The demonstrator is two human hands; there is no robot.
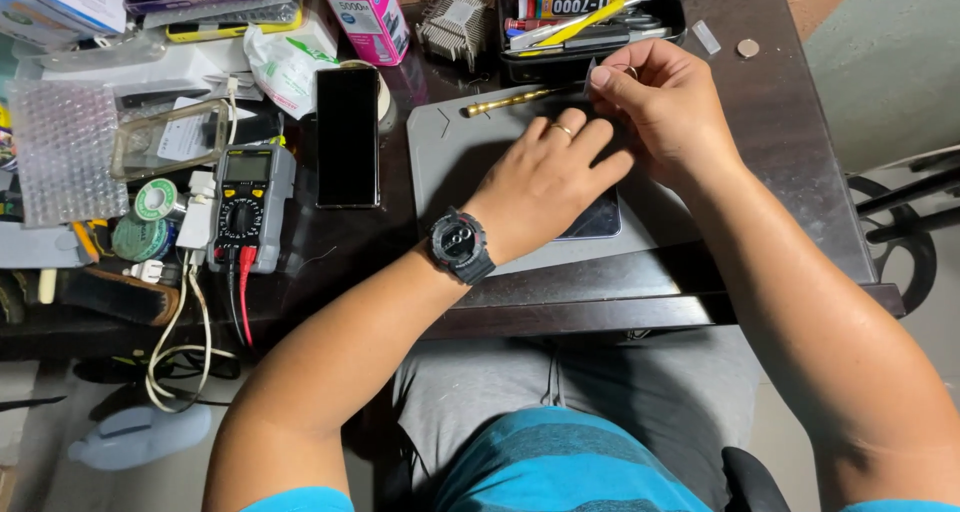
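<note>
My left hand (553,177), with a ring and a black wristwatch, lies flat on a dark phone (597,219) that rests on a grey work mat (440,157). My right hand (665,102) hovers just beyond it, its fingers pinched on a small dark tool tip near the mat's far edge. A gold-coloured screwdriver (505,101) lies on the mat's far side, left of my right hand. What the pinched piece is I cannot make out.
A black tray (510,32) of tools and a glue tube stands at the back. Another black phone (347,137), a multimeter (248,204) with red and black leads, solder reels (155,202), bubble wrap (62,152) and boxes crowd the left. A coin (747,48) lies far right.
</note>
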